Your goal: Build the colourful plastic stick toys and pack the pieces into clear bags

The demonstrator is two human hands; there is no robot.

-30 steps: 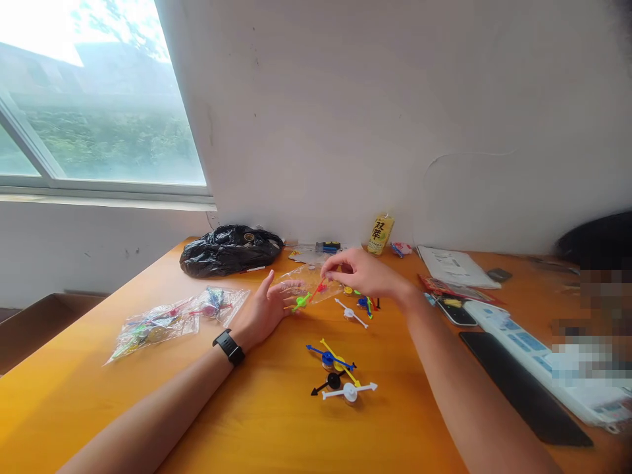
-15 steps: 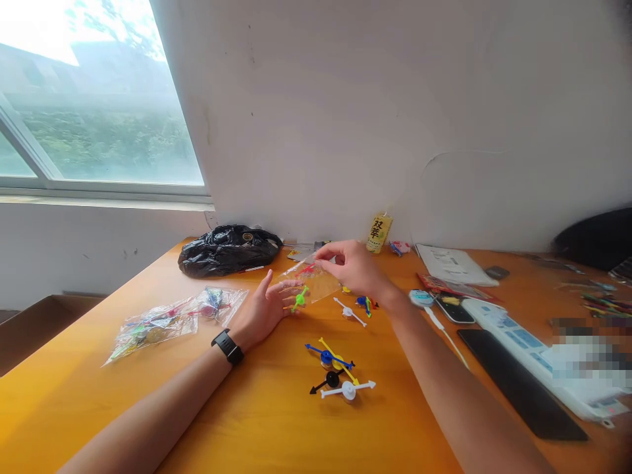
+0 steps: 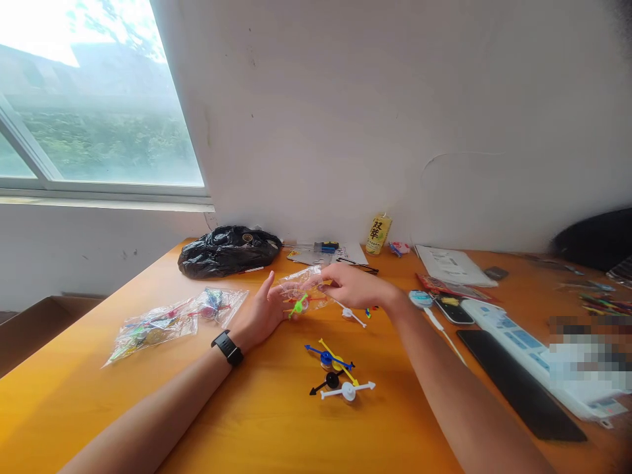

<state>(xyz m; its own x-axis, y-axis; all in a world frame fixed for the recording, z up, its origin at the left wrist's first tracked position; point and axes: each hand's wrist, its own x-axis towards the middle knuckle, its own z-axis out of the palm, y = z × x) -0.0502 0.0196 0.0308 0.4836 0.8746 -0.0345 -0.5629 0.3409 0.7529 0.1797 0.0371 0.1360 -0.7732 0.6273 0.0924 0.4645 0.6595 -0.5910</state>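
My left hand (image 3: 264, 308) rests on the table with its thumb raised and its fingers stretched out against a clear plastic bag (image 3: 301, 280). A green arrow spinner (image 3: 298, 305) shows at those fingertips, with something red beside it. My right hand (image 3: 350, 282) reaches in from the right, its fingers bent and closed on the bag. Its fingertips are partly hidden by the film. Just below it lies a white arrow spinner (image 3: 348, 313). Nearer to me lie a blue spinner (image 3: 326, 357), a yellow spinner (image 3: 338, 363), a black spinner (image 3: 332, 380) and another white spinner (image 3: 348, 392).
Filled clear bags (image 3: 158, 322) lie left of my left hand. Behind are a black plastic bag (image 3: 230, 251), a screwdriver (image 3: 326, 247) and a yellow drink carton (image 3: 378, 234). To the right are a white cable (image 3: 447, 336), a power strip (image 3: 523, 349) and a black slab (image 3: 521, 385).
My right hand has come down with the bag, which now looks crumpled between my hands. The red piece appears lower, beside the green spinner. My left hand has barely moved.
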